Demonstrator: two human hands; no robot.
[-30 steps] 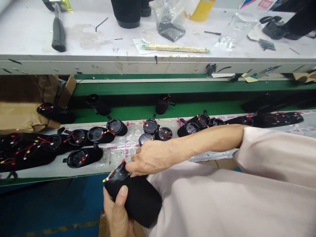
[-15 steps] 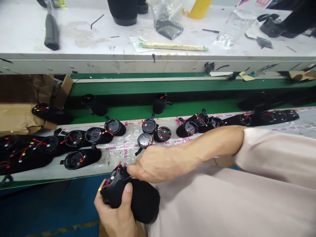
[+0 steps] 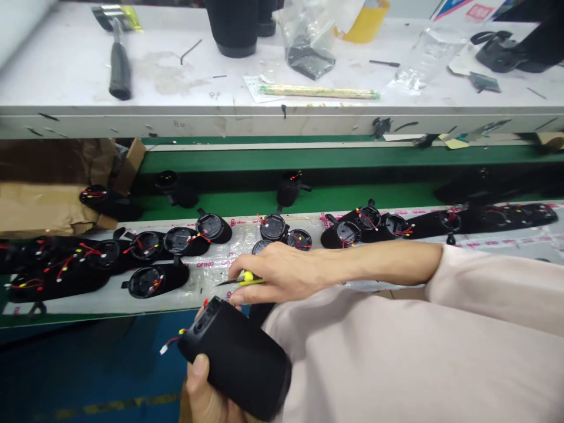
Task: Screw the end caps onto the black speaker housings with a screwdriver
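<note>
My left hand [image 3: 207,390] is wrapped round a black, fabric-covered cylindrical speaker body [image 3: 247,361] from below, thumb on its side. The speaker lies tilted, with a plastic panel with openings on its upper edge and thin wires with white, yellow and red connectors [image 3: 174,341] sticking out at its left end. Just above it, my right hand [image 3: 277,273] is closed on a small yellow-and-black tool with a thin, dark pointed tip [image 3: 244,279] directed left. Its exact kind is not clear. The right fingertips are close to the speaker's upper edge; whether they touch it I cannot tell.
Several similar speaker bodies [image 3: 176,239] with loose wires stand along the plastic-covered strip [image 3: 215,267]. Behind runs a green belt [image 3: 238,202]. On the white shelf [image 3: 163,88] are a hammer [image 3: 118,67], a hex key [image 3: 191,51] and a plastic bag [image 3: 311,50]. A cardboard box [image 3: 39,205] stands left.
The speaker body has been turned in my left hand, so its panel faces up. My right hand has lifted slightly off its edge, and the yellow-and-black tool now shows.
</note>
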